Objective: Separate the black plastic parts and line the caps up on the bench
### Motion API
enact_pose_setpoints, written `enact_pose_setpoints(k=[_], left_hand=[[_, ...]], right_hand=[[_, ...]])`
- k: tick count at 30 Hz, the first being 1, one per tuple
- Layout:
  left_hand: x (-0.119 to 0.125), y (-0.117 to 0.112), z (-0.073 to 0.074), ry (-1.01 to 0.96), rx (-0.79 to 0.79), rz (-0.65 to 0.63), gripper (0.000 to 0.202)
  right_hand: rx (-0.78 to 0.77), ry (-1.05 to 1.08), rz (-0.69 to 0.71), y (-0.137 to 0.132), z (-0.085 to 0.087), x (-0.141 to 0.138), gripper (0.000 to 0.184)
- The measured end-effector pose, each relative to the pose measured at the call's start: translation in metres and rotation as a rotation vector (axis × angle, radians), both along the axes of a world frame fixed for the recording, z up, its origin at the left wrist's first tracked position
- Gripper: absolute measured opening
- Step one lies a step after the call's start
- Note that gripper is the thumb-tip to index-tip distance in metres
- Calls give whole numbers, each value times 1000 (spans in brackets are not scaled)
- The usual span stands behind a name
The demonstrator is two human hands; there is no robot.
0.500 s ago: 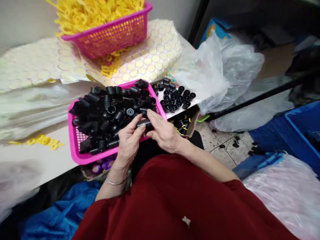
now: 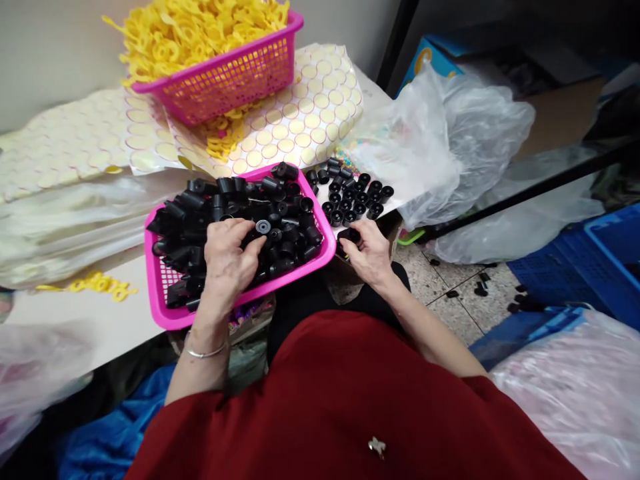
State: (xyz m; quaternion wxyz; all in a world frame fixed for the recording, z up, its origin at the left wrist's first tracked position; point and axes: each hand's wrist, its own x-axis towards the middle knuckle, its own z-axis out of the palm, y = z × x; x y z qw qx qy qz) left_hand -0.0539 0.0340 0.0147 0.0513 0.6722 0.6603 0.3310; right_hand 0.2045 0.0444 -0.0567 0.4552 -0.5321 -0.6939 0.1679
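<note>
My left hand (image 2: 227, 257) is over the pink basket (image 2: 330, 250), which is heaped with short black plastic cylinders. Its thumb and index finger are apart, at the near side of a round ringed black cap (image 2: 263, 227) lying on the heap. Whatever is under the other fingers is hidden. Beyond the basket's right rim, my right hand (image 2: 369, 253) pinches a black plastic cylinder (image 2: 347, 237) between thumb and fingers, near the table's front edge. Just behind that hand, several black cylinders (image 2: 359, 209) stand grouped on the white table, hollow ends up.
A second pink basket (image 2: 225, 73) full of yellow plastic pieces stands at the back on sheets of round stickers (image 2: 305, 127). Loose yellow pieces (image 2: 100, 285) lie at left. Clear plastic bags (image 2: 430, 147) and a blue crate (image 2: 560, 267) are on the right.
My hands were together at the basket's front rim, holding a black cylinder. They have parted: the left moved left over the heap, the right moved right past the rim with a black cylinder.
</note>
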Motion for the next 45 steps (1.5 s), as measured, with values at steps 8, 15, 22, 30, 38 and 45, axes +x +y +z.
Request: enact_pose_setpoints(k=[8, 15, 22, 30, 38, 45], left_hand=[[18, 24, 9, 331, -176, -231, 9], [35, 39, 0, 440, -240, -225, 25], [42, 9, 3, -105, 71, -281, 18], [64, -23, 11, -495, -46, -379, 14], [-50, -11, 15, 84, -97, 320, 22], [-70, -26, -2, 222, -284, 214, 24]], right_hand=[[60, -253, -3, 26, -48, -13, 31], [122, -114, 30, 30, -59, -16, 37], [252, 66, 66, -2, -10, -11, 34], [288, 73, 425, -24, 25, -34, 42], [180, 146, 308, -25, 28, -31, 31], [103, 192, 300, -25, 26, -32, 25]])
